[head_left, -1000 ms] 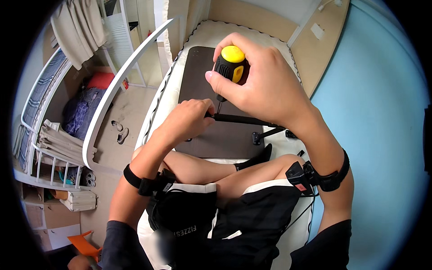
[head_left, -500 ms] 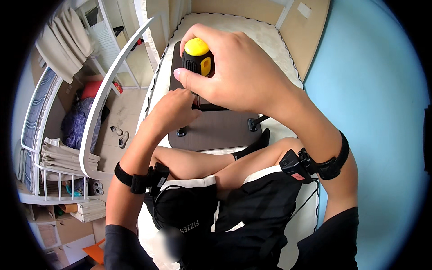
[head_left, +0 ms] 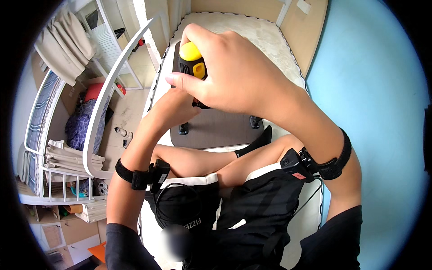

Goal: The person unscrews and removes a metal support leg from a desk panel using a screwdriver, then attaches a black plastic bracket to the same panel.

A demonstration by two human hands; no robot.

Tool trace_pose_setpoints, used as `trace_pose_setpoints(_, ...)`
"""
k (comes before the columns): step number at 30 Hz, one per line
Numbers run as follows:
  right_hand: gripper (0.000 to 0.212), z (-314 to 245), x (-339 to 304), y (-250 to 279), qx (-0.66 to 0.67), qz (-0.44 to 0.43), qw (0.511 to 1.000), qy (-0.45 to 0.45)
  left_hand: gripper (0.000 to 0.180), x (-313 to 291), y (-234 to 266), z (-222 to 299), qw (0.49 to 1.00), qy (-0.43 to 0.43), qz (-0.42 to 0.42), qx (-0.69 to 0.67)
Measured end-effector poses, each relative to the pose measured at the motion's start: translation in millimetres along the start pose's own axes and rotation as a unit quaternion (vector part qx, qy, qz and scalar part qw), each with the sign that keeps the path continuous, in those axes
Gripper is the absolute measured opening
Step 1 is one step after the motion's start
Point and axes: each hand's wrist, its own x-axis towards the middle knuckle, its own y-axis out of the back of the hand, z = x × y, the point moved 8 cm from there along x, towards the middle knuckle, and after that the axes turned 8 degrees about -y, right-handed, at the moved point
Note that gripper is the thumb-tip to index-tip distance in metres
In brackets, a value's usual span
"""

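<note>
A stubby screwdriver [head_left: 191, 62] with a yellow cap and a black grip with a yellow inset stands roughly upright above the dark board. Wrapped over it from the right is my right hand [head_left: 238, 74], thumb on the near left side. Just below and nearer, my left hand [head_left: 173, 109] is closed, its fingers curled by the tool's lower end. What it grips there is hidden behind the hands. The dark wood-look board [head_left: 216, 132] lies flat beyond my crossed legs, with a black leg fitting [head_left: 183, 128] at its left and another black fitting [head_left: 255, 122] at its right.
The board rests on a cream mattress [head_left: 252, 27] with dark-trimmed edges. A pale blue wall [head_left: 369, 112] rises at the right. On the left curves a white bed rail [head_left: 96, 117], with the floor, shoes [head_left: 127, 139] and a bunk bed beyond. A black-socked foot [head_left: 256, 143] is near the board.
The screwdriver and my right hand have shifted slightly left and down, and the handle leans more to the left. My left hand is now more covered by the right.
</note>
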Motion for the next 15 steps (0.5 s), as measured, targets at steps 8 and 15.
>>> trace_pose_setpoints(8,0.036,-6.6,-9.8,0.1,0.017,0.003,0.999,0.031,0.037,-1.7,15.9,38.0,0.998,-0.023,0.029,-0.05)
trace_pose_setpoints(15,0.032,4.5,-38.1,-0.8,0.066,0.004,0.998,-0.016,0.033,7.3,-2.2,38.6,0.999,-0.032,0.007,-0.009)
